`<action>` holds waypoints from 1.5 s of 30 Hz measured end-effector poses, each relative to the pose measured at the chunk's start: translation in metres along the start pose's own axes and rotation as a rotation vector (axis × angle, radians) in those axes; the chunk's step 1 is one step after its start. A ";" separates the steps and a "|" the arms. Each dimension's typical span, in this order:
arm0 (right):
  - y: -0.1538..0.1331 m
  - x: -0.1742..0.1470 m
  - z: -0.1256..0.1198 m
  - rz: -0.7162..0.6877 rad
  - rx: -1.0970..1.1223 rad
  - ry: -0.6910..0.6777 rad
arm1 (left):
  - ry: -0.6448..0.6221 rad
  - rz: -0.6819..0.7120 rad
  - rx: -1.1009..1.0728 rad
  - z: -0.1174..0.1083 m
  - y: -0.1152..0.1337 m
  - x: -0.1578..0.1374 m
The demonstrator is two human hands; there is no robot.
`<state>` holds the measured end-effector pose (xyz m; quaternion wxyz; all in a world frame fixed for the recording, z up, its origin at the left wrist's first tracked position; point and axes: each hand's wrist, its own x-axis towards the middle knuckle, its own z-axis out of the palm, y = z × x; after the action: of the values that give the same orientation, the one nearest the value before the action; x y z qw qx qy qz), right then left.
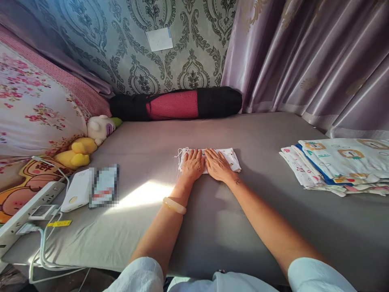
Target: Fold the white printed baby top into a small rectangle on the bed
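Observation:
A small folded white cloth with a sparse print lies in the middle of the grey-covered surface, and white ties stick out at its left end. Both palms press down flat on top of it, side by side. My left hand covers its left part with fingers stretched forward. My right hand rests just beside it, fingers extended and angled to the left. Much of the cloth is hidden under the hands, so its exact kind cannot be made out.
A stack of folded printed cloths lies at the right. At the left are a power strip with cables, a white power bank, a blurred-out flat item and plush toys. A black and red roll lies along the wall.

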<state>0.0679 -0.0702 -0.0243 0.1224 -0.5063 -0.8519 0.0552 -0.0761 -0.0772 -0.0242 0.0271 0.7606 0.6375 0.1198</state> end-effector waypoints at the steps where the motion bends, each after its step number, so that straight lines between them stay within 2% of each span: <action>1: 0.000 0.000 0.001 0.000 -0.002 0.000 | -0.002 -0.002 0.001 0.000 0.000 0.000; 8: 0.001 0.000 -0.002 0.018 0.011 -0.014 | 0.028 0.003 -0.023 0.001 -0.001 0.001; 14: 0.004 -0.005 -0.009 0.072 -0.019 0.058 | 0.247 -0.024 0.026 -0.003 -0.004 -0.004; 20: 0.007 -0.008 -0.003 0.093 -0.017 -0.003 | 0.131 -0.017 0.034 0.002 -0.008 -0.007; 30: 0.005 -0.008 -0.004 0.103 -0.011 -0.006 | 0.187 0.001 0.016 0.004 -0.011 -0.007; 35: 0.008 -0.012 -0.009 0.147 -0.053 0.057 | 0.258 -0.074 0.038 -0.004 -0.010 -0.009; 38: 0.011 -0.013 -0.009 0.189 -0.070 0.085 | 0.226 -0.086 0.036 -0.006 -0.010 -0.010; 45: 0.012 -0.014 -0.005 0.215 -0.069 0.012 | 0.149 -0.069 0.046 0.002 -0.015 -0.010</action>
<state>0.0860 -0.0763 -0.0238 0.1034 -0.5988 -0.7934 0.0358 -0.0919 -0.0837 -0.0307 -0.0338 0.7274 0.6663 0.1603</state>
